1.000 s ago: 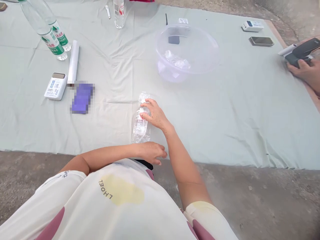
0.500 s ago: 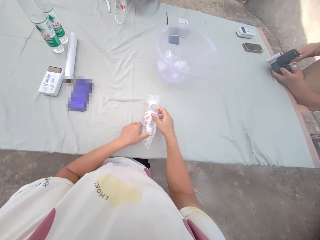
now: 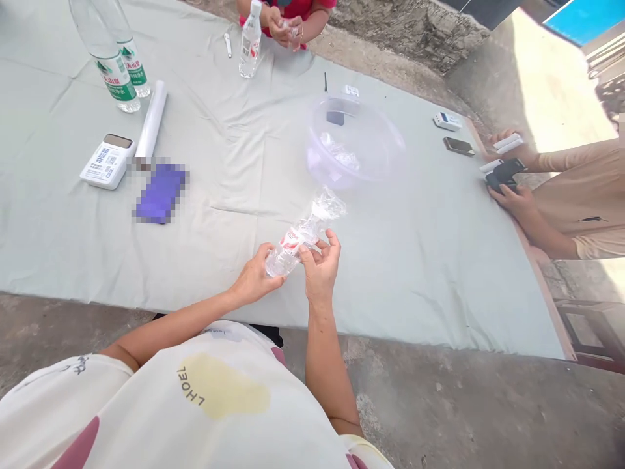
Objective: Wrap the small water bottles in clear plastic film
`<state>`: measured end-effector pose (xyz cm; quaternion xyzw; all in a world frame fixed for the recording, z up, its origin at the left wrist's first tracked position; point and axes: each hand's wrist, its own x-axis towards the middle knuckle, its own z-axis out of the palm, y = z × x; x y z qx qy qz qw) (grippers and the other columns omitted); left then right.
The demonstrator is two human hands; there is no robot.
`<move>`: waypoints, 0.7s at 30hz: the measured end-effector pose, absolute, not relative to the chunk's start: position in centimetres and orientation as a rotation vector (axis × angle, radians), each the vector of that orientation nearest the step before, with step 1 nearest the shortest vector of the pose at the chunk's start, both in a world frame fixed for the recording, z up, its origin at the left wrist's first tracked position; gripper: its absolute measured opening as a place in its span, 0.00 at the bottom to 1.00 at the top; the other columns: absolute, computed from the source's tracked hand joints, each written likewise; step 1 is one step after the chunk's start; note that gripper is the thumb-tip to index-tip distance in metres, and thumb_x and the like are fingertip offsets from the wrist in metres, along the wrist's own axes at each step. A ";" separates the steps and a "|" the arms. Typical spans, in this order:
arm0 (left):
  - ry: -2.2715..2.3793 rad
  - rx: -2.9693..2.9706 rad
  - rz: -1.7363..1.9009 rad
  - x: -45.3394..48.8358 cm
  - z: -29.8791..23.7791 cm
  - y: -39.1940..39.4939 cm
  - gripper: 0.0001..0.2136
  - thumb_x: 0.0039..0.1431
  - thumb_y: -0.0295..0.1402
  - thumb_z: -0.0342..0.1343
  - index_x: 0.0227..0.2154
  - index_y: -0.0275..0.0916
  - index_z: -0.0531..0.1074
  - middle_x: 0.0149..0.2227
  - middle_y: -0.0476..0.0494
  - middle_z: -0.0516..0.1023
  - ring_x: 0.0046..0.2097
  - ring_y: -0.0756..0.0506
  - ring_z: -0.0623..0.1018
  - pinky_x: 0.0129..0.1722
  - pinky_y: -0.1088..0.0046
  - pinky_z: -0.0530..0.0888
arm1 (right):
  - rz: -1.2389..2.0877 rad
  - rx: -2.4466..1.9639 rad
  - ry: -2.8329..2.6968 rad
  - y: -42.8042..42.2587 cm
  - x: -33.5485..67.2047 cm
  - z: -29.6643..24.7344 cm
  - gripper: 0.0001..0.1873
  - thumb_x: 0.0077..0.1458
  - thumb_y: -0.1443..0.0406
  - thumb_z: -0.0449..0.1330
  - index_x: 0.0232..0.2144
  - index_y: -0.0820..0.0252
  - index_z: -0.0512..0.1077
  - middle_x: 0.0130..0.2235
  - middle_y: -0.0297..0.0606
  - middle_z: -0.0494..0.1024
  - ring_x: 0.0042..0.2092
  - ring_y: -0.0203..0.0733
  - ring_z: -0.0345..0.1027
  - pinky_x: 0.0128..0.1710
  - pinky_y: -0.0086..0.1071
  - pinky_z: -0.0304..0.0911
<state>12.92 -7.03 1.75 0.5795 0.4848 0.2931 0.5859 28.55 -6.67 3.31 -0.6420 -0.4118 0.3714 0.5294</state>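
Note:
A small clear bottle with a red-and-white label, wrapped in a clear plastic bag (image 3: 303,233), is lifted above the pale green cloth (image 3: 430,260). My left hand (image 3: 254,279) grips its lower end. My right hand (image 3: 319,266) holds it around the middle, fingers curled on the plastic. The bag's loose end points up and right toward a clear plastic bowl (image 3: 356,140).
Two tall green-labelled bottles (image 3: 113,62), a white roll (image 3: 151,122), a white device (image 3: 107,161) and a blurred purple item (image 3: 160,193) lie at left. Another person's hands (image 3: 512,189) hold a dark device at right; a third person's hands (image 3: 283,27) are at the far edge beside a bottle (image 3: 250,40).
The wrapped bottle lay on the cloth under my right hand; my left hand joined it and both lifted it, tilting it toward the bowl. The view has tipped upward.

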 end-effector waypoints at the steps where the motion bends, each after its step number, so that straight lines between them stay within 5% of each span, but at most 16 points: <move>1: 1.026 1.224 0.737 12.3 1.8 -6.8 0.28 0.52 0.36 0.61 0.54 0.43 0.56 0.44 0.46 0.73 0.35 0.47 0.75 0.34 0.69 0.73 | 0.909 -1.485 -0.991 -6.7 28.6 3.7 0.40 0.50 0.53 0.65 0.62 0.48 0.55 0.53 0.41 0.70 0.46 0.42 0.74 0.42 0.38 0.73; 4: 0.848 0.982 0.801 10.2 1.8 -6.0 0.29 0.51 0.36 0.63 0.55 0.45 0.58 0.46 0.45 0.72 0.41 0.47 0.75 0.38 0.68 0.76 | 0.867 -1.438 -1.008 -6.5 29.2 5.1 0.30 0.54 0.52 0.62 0.57 0.51 0.62 0.48 0.39 0.74 0.45 0.43 0.75 0.39 0.38 0.74; 7: 0.853 0.963 0.802 8.1 1.7 -5.9 0.29 0.52 0.35 0.63 0.56 0.47 0.60 0.49 0.44 0.70 0.44 0.45 0.73 0.40 0.66 0.77 | 0.481 -1.384 -1.027 -6.0 29.4 7.2 0.17 0.59 0.55 0.58 0.49 0.54 0.70 0.44 0.38 0.76 0.44 0.43 0.75 0.40 0.39 0.73; 13: 0.835 1.043 0.762 4.8 1.3 -6.6 0.27 0.54 0.33 0.62 0.56 0.47 0.64 0.51 0.44 0.68 0.42 0.47 0.73 0.39 0.69 0.77 | 0.070 -1.015 -1.786 -4.0 27.7 10.4 0.10 0.58 0.62 0.61 0.43 0.48 0.75 0.44 0.36 0.80 0.54 0.51 0.71 0.59 0.54 0.59; 16: 0.745 0.995 0.729 3.4 1.1 -7.1 0.28 0.54 0.33 0.62 0.58 0.47 0.64 0.48 0.45 0.71 0.38 0.49 0.74 0.41 0.68 0.75 | 0.256 -1.053 -1.888 -3.0 27.5 9.6 0.08 0.59 0.61 0.60 0.41 0.48 0.76 0.43 0.36 0.81 0.52 0.51 0.73 0.63 0.57 0.52; 21: 0.561 0.762 0.777 3.0 0.8 -6.7 0.30 0.53 0.36 0.64 0.59 0.45 0.63 0.46 0.43 0.74 0.39 0.46 0.77 0.38 0.69 0.74 | 0.806 -0.842 -1.503 -2.9 26.5 6.5 0.14 0.62 0.56 0.56 0.48 0.48 0.73 0.41 0.38 0.79 0.45 0.47 0.74 0.45 0.46 0.70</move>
